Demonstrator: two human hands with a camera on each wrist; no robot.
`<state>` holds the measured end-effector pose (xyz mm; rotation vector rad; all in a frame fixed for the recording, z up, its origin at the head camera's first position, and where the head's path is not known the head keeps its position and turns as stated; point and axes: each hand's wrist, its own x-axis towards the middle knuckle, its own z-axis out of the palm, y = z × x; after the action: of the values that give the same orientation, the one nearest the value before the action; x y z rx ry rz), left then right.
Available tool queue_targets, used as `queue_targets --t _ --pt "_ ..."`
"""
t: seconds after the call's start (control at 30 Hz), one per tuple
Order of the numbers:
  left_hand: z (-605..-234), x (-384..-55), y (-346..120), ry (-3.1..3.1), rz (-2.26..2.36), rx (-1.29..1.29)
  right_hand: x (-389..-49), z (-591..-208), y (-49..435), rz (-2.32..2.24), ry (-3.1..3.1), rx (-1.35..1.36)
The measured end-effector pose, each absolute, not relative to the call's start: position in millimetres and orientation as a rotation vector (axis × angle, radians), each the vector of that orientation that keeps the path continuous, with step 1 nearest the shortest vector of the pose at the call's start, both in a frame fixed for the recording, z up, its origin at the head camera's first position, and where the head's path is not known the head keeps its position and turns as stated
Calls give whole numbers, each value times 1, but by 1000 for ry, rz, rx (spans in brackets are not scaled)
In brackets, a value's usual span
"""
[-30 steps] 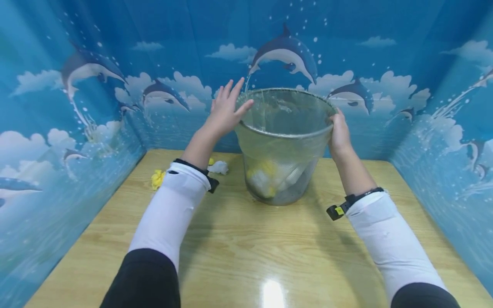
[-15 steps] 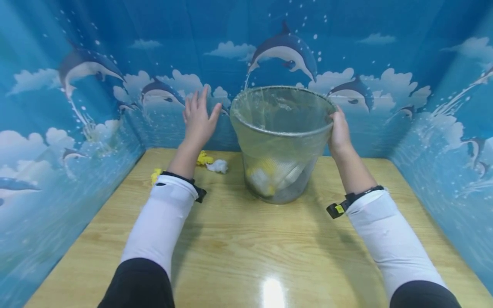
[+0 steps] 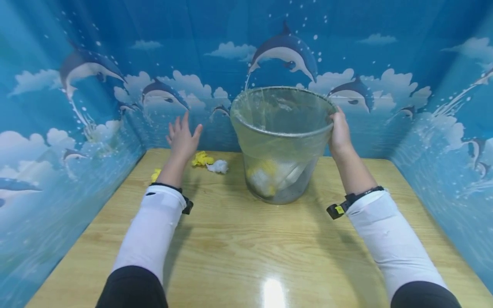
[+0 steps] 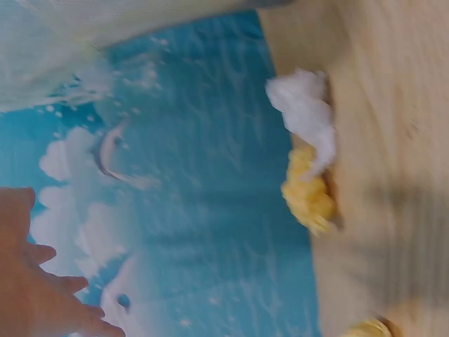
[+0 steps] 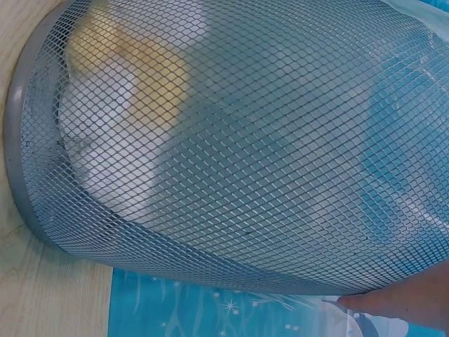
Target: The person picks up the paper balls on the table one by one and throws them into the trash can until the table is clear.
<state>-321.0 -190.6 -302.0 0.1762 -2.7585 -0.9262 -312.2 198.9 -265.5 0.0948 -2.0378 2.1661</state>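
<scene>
A mesh wastebasket [image 3: 283, 147] lined with a thin clear bag stands at the back of the table, with crumpled yellow and white paper [image 5: 116, 119] showing through its mesh. My right hand [image 3: 340, 131] grips its rim on the right side. My left hand [image 3: 182, 139] is spread in the air left of the basket, holding nothing. Below and to the right of that hand, a crumpled yellow paper ball [image 3: 202, 158] lies against a white paper ball [image 3: 218, 166]. Another yellow paper ball [image 3: 155, 175] sits farther left, partly hidden by my left forearm.
The wooden table [image 3: 246, 244] stretches toward me in front of the basket. A blue dolphin-print curtain [image 3: 215, 38] closes off the back and both sides.
My left hand has moved left and down, away from the basket's rim, uncovering the yellow paper ball beside the white one. The right hand keeps its hold on the rim.
</scene>
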Motion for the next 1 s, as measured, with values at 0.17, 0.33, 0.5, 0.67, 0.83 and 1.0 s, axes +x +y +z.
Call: queue_targets --t 0.17,0.33,0.5,0.67,0.83,1.0 --pt "-315 -320 -206 -2849 -895 222 -312 -265 199 2168 -2038 88" --pt "-329 -325 -222 -2968 -820 290 -312 -264 198 2166 -2041 94" --pt "-342 -326 -231 -3073 -736 349 -311 -265 198 2160 -2037 109" --pt "-357 -326 -242 -3119 -692 416 -311 -265 198 2151 -2043 114" --pt "-367 -321 -258 -3193 -704 535 -311 -266 199 2143 -2048 126" --pt "-372 -313 -268 -3281 -751 633 -311 -266 200 2146 -2048 139"
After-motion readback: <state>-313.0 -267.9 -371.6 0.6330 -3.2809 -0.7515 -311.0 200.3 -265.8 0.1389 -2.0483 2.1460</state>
